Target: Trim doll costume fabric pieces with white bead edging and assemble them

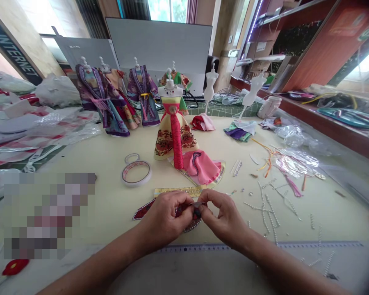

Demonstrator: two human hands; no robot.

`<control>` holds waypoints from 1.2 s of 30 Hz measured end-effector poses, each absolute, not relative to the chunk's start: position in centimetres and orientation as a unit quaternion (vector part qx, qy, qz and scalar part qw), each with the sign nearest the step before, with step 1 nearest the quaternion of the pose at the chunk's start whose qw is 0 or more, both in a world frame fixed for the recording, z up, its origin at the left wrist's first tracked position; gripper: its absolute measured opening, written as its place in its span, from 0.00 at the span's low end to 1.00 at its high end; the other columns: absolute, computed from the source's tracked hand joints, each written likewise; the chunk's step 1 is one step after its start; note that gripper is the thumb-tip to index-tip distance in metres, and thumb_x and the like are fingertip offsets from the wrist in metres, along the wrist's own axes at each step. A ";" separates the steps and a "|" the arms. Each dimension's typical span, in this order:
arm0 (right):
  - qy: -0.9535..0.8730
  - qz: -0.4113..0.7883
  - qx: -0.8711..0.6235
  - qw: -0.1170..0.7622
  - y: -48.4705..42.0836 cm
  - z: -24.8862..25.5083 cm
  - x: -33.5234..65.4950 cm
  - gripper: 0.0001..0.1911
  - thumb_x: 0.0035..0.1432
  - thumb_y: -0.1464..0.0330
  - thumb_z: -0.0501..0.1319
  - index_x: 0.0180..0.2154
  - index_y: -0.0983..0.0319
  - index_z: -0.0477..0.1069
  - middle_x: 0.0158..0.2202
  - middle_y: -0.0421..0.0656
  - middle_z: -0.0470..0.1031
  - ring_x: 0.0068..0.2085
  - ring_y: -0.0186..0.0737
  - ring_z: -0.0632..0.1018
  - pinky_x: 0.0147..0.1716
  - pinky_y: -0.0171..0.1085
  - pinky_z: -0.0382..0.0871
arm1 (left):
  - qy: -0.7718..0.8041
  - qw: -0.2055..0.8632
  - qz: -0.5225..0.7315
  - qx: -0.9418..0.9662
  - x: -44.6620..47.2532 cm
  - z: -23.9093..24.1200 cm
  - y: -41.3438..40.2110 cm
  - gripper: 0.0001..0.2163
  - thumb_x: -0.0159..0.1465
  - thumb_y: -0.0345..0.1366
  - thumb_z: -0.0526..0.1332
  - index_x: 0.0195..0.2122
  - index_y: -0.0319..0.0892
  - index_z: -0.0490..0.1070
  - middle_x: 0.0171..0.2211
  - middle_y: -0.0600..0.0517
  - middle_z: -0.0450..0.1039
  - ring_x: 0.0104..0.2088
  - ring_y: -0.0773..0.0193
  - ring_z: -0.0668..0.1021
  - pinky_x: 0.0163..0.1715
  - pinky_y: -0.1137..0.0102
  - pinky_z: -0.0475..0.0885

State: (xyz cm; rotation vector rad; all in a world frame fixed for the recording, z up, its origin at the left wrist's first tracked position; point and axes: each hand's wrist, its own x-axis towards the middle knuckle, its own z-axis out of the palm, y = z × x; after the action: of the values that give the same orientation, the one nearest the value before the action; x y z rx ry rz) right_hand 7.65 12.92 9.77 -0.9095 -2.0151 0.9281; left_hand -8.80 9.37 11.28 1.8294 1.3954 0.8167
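Note:
My left hand (164, 219) and my right hand (223, 219) meet low in the middle of the table, fingers pinched together on a small dark red fabric piece (141, 212) edged with white beads. The piece lies partly flat under my hands. Just beyond it rests a gold trim strip (176, 191). Behind that stands a small mannequin in a cream and red dress (174, 131), with a pink garment (201, 166) lying at its foot.
Two tape rolls (136, 173) sit to the left. Bead strings (269, 209) and ribbons (283, 168) are scattered on the right. Several dressed mannequins (110, 98) and two bare ones (210, 84) line the back. A ruler (199, 248) lies near the front edge.

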 end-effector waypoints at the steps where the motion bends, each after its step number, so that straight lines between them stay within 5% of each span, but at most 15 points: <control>1: -0.784 0.362 -0.349 0.364 12.9 9.8 7.7 0.06 0.50 0.75 0.53 0.23 0.61 0.64 0.21 0.37 0.66 0.24 0.31 0.67 0.21 0.30 0.58 | 0.537 0.341 0.315 0.704 -8.8 11.2 9.4 0.08 0.60 0.29 0.54 0.24 0.41 0.68 0.23 0.57 0.70 0.26 0.70 0.70 0.29 0.74 0.64; 12: -0.792 0.353 -0.334 0.368 12.9 9.6 7.6 0.06 0.49 0.76 0.53 0.24 0.62 0.65 0.21 0.37 0.67 0.24 0.30 0.67 0.21 0.29 0.56 | 0.539 0.307 0.319 0.717 -8.8 10.9 9.4 0.08 0.59 0.28 0.54 0.24 0.41 0.68 0.23 0.57 0.69 0.26 0.70 0.68 0.27 0.75 0.62; 32: -0.692 0.485 -0.373 0.383 13.1 9.7 7.8 0.07 0.56 0.69 0.55 0.26 0.62 0.67 0.24 0.39 0.71 0.27 0.33 0.71 0.28 0.34 0.66 | 0.484 0.558 0.399 0.544 -8.7 11.3 9.9 0.05 0.60 0.34 0.60 0.31 0.38 0.72 0.27 0.53 0.73 0.29 0.68 0.75 0.32 0.73 0.70; 36: -0.712 0.380 -0.379 0.454 13.3 9.5 7.9 0.02 0.56 0.71 0.56 0.33 0.62 0.66 0.29 0.40 0.70 0.32 0.36 0.72 0.33 0.37 0.67 | 0.482 0.606 0.411 0.483 -8.7 10.9 9.9 0.08 0.60 0.38 0.61 0.33 0.38 0.72 0.26 0.53 0.73 0.27 0.69 0.73 0.26 0.76 0.68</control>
State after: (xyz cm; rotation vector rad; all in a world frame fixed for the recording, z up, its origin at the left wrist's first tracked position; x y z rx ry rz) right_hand 7.87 13.25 9.53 -0.9343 -1.7570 0.9371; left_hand -8.67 9.94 10.92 1.1161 1.1137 0.9495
